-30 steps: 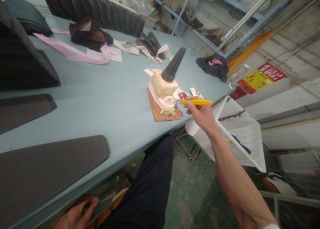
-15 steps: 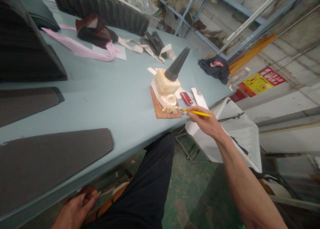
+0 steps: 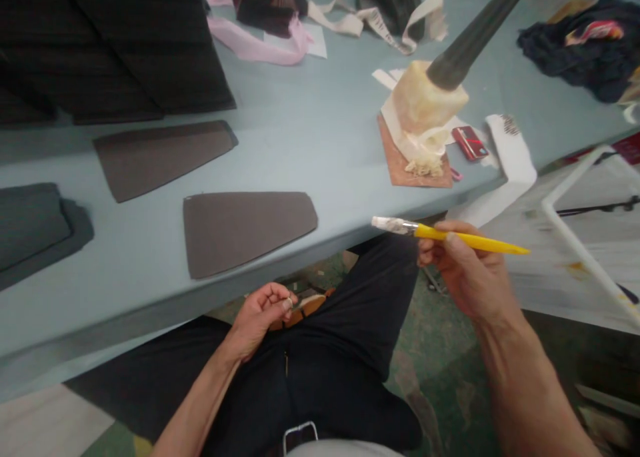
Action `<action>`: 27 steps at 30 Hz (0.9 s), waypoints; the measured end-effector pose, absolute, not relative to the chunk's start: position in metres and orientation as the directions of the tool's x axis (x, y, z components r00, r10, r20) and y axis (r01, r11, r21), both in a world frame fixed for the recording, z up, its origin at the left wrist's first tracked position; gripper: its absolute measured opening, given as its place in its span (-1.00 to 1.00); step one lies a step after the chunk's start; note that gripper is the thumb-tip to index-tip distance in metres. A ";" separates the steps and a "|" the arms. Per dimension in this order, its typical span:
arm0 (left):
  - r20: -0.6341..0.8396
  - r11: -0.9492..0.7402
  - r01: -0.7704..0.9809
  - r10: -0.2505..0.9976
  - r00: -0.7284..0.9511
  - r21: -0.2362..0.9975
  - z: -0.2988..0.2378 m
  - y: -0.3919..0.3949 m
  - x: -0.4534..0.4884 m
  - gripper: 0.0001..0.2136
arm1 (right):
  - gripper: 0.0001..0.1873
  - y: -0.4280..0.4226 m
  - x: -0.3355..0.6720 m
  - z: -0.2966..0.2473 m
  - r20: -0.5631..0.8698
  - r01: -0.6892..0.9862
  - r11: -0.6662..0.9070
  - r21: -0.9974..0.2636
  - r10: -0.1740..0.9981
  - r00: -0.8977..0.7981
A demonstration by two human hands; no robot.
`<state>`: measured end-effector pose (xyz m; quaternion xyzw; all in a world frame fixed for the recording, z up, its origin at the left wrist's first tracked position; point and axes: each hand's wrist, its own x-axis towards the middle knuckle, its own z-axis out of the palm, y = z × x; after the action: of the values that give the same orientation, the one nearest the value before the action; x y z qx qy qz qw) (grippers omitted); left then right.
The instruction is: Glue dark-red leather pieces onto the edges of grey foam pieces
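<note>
My right hand (image 3: 463,270) is closed on a yellow-handled brush (image 3: 450,234), held level over my lap with its pale bristles pointing left, just off the table edge. My left hand (image 3: 263,310) rests curled on my thigh below the table edge; I cannot make out anything in it. On the light blue table (image 3: 310,150) a cream glue block (image 3: 425,104) with a dark cone (image 3: 475,34) stuck in it sits on a brown board (image 3: 400,167). A dark grey fabric panel (image 3: 245,227) lies nearest my left hand.
More dark fabric panels (image 3: 160,154) and stacked pleated pieces (image 3: 115,44) lie at left. A red packet (image 3: 470,142), white paper strips (image 3: 510,157), pink ribbon (image 3: 260,44) and a dark cloth bundle (image 3: 580,50) lie around the block. A white frame (image 3: 575,244) stands at right.
My right hand drew the brush back from the glue block to over my lap. The view turned left and down. My left hand rose onto my thigh.
</note>
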<state>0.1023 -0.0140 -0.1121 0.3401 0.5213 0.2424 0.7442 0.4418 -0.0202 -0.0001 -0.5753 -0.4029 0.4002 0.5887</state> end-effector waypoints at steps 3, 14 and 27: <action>-0.594 0.670 -0.124 0.716 0.367 0.732 -0.101 -0.022 0.099 -0.51 | -0.72 -0.029 0.414 -0.006 -0.055 -0.091 -0.030 -0.995 0.954 0.295; -0.517 0.652 -0.330 0.750 0.413 0.683 -0.068 -0.037 0.092 -0.50 | -0.75 -0.042 0.363 -0.005 -0.122 -0.241 -0.079 -0.967 0.978 0.168; -0.569 0.619 -0.043 0.745 0.347 0.784 -0.075 -0.032 0.104 -0.39 | -0.66 -0.054 0.370 -0.022 -0.192 -0.293 -0.115 -0.949 0.949 0.249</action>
<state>0.1042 -0.0320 -0.0748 0.3466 0.5064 0.2652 0.7437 0.3699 -0.0542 -0.0219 -0.5279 -0.3108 0.5279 0.5883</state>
